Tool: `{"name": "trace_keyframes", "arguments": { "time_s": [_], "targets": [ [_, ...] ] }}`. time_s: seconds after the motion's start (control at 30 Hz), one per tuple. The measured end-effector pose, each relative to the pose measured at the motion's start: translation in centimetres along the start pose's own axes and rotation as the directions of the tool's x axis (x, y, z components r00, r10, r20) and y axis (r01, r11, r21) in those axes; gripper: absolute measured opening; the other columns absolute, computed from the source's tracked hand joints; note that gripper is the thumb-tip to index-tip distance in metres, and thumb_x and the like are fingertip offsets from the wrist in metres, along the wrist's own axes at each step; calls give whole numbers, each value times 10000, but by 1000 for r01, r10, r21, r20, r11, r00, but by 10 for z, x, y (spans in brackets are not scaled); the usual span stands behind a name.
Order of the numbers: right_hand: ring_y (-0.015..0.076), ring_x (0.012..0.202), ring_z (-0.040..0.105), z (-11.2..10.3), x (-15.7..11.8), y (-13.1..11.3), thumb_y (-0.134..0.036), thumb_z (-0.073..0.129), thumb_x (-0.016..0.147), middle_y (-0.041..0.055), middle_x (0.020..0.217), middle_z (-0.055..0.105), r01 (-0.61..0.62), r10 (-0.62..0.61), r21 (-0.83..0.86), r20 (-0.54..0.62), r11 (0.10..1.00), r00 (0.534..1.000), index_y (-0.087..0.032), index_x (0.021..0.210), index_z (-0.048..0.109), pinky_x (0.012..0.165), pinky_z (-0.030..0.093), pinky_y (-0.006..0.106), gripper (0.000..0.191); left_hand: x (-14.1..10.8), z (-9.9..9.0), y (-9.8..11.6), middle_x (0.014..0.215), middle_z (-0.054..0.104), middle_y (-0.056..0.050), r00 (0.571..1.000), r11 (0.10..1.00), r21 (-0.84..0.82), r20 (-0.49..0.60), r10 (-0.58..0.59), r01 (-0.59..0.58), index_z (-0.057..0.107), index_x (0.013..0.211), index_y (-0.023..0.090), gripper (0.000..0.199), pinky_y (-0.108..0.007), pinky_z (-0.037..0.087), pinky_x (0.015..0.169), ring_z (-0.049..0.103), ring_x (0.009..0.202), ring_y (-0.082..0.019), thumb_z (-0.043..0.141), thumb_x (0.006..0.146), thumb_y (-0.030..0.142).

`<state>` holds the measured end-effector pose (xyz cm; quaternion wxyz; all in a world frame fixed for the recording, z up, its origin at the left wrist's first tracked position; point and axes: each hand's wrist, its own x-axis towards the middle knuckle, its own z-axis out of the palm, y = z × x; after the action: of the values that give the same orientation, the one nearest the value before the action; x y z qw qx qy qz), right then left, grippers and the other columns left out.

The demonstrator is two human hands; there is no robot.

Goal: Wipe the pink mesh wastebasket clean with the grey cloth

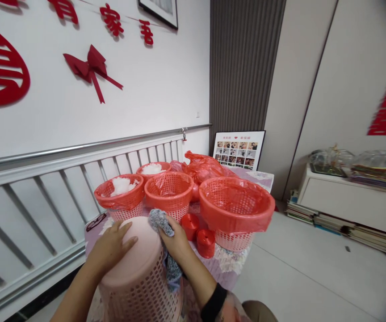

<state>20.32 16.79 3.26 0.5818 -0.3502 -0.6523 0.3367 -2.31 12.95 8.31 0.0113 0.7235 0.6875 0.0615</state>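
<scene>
A pale pink plastic waste basket [146,273] with perforated sides stands upside down at the table's near end. My left hand [112,246] lies on its solid base, fingers spread. In my right hand [176,239] is a grey-blue cloth [161,221], pressed against the rim of that base; part of the cloth hangs down the basket's side. Just beyond, a basket lined with a red bag [169,190] stands upright, and a larger red-lined basket [236,201] is to its right. Two rolls of red bags [205,243] sit between my right hand and the larger basket.
Two more red-lined baskets [121,190] at the left hold white crumpled material. Behind lies a bunched red plastic bag [203,165]. Glasses [95,222] rest at the table's left edge, beside a white radiator [55,192]. A low white cabinet [347,192] stands far right.
</scene>
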Motion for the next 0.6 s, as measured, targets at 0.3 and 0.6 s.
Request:
{"name": "trace_keyframes", "arguments": {
  "time_s": [0.3,0.6],
  "targets": [
    [260,1079,693,5,-58,73,-215,560,796,86,1135,765,-271,261,-118,-90,955,961,-194,1157,725,989,523,397,397,1,1,-1,1570,428,-216,1000,1000,7,-14,7,-7,452,1503,147,721,-536,378,1149,420,1445,-380,375,933,583],
    [307,972,739,-17,-109,116,-230,652,698,104,974,792,-486,466,-234,-135,842,874,-187,1010,774,929,544,405,338,1,3,-2,1564,454,-183,999,1000,-14,-49,1,-1,482,1485,178,699,-520,393,1139,477,1404,-365,381,930,590]
  ]
}}
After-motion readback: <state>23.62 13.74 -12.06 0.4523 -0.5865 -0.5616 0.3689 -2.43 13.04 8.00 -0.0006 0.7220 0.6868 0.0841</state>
